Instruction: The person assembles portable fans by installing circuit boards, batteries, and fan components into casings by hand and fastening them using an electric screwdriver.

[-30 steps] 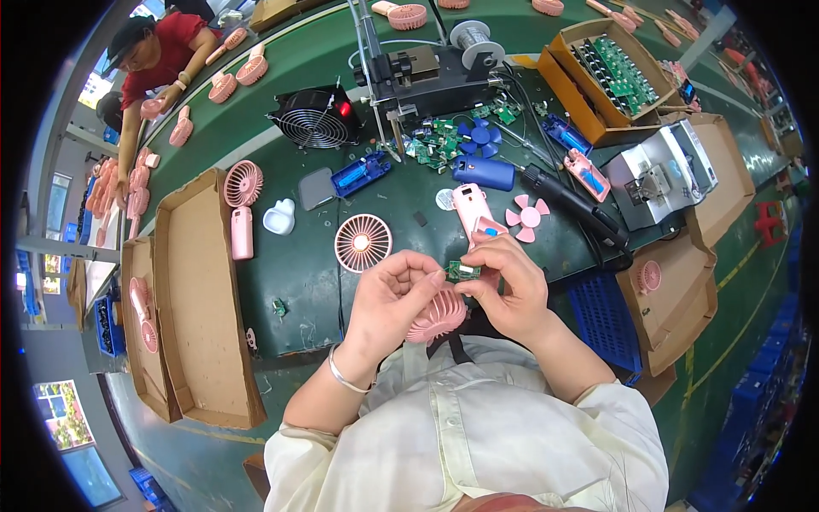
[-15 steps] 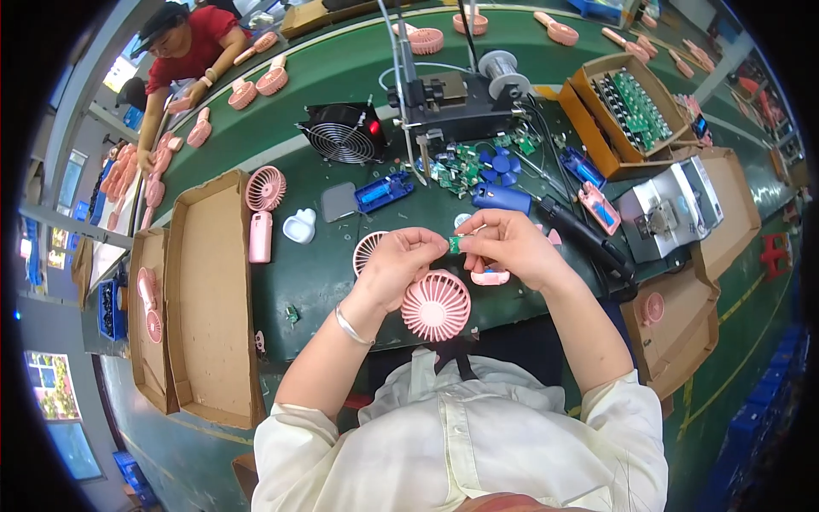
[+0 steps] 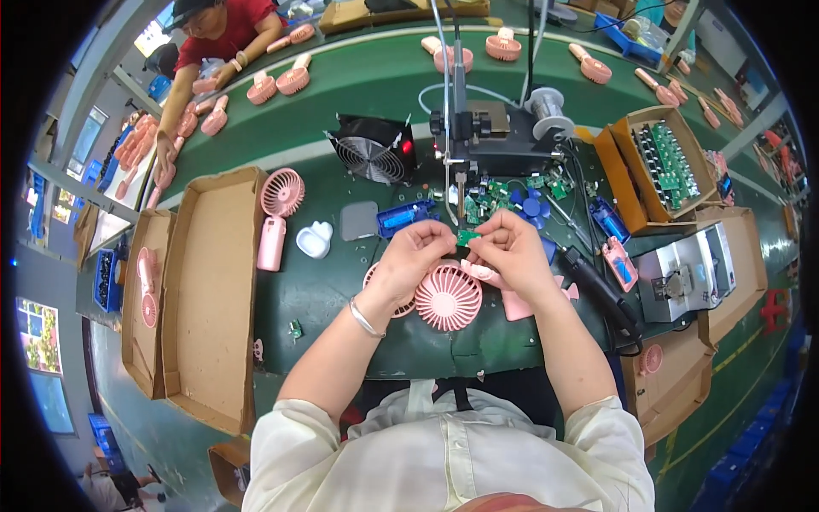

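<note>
A small green circuit board (image 3: 467,238) is pinched between both my hands, just below the metal tip (image 3: 461,200) of a soldering machine (image 3: 486,141). My left hand (image 3: 414,258) is closed, thumb and fingertips at the board's left edge. Closed too, my right hand (image 3: 514,256) grips the board's right side. Under my hands lies a pink round fan grille (image 3: 448,297), with another pink grille (image 3: 401,303) partly hidden by my left hand. A pink fan housing piece (image 3: 483,273) shows below my right fingers. Any thin wires at the fingertips are too small to make out.
Behind the board are loose green boards (image 3: 499,194) and a blue fan blade (image 3: 535,207). A black cooling fan (image 3: 373,149) stands back left. Cardboard trays (image 3: 212,316) flank me; a box of boards (image 3: 665,162) is right. Across the green conveyor (image 3: 358,68), a co-worker (image 3: 226,38) handles pink fans.
My view has shifted, so the bench sits further right. The board and both hands have come closer beneath the soldering tip. The grip on the board looks the same.
</note>
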### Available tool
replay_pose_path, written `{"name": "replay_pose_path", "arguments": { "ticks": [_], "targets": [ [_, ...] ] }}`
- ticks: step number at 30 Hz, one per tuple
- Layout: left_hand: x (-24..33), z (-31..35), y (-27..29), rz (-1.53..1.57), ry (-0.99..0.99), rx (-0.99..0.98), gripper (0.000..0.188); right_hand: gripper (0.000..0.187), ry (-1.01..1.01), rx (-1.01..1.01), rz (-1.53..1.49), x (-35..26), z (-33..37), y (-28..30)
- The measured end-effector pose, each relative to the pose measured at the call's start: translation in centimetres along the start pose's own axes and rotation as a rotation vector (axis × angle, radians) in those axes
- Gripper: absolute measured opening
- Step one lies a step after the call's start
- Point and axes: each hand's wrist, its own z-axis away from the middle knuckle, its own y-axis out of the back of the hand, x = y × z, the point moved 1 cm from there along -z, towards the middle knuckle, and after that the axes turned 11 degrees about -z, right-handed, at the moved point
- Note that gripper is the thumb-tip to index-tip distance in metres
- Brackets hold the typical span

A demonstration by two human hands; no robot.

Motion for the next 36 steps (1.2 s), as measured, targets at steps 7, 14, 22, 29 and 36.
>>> {"name": "replay_pose_path", "arguments": {
  "ticks": [7, 14, 22, 29, 36],
  "targets": [
    [0.0, -0.5, 0.2, 0.063, -0.008, -0.004, 0.011, 0.014, 0.031, 0.055, -0.039, 0.6, 0.1, -0.4],
    [0.7, -0.2, -0.1, 0.024, -0.046, 0.035, 0.009, 0.014, 0.098, 0.055, -0.060, 0.3, 0.4, -1.0],
    [1.0, 0.0, -0.4, 0.001, -0.080, 0.045, 0.009, 0.013, 0.148, 0.073, -0.051, 0.2, 0.8, -1.3],
    [1.1, 0.0, -0.6, -0.009, -0.097, 0.061, 0.008, 0.014, 0.173, 0.064, -0.032, 0.2, 0.8, -1.1],
    [1.0, -0.1, -0.7, 0.013, -0.013, 0.108, 0.007, 0.014, 0.099, 0.113, -0.055, 0.3, 0.6, -1.2]
  ]
}}
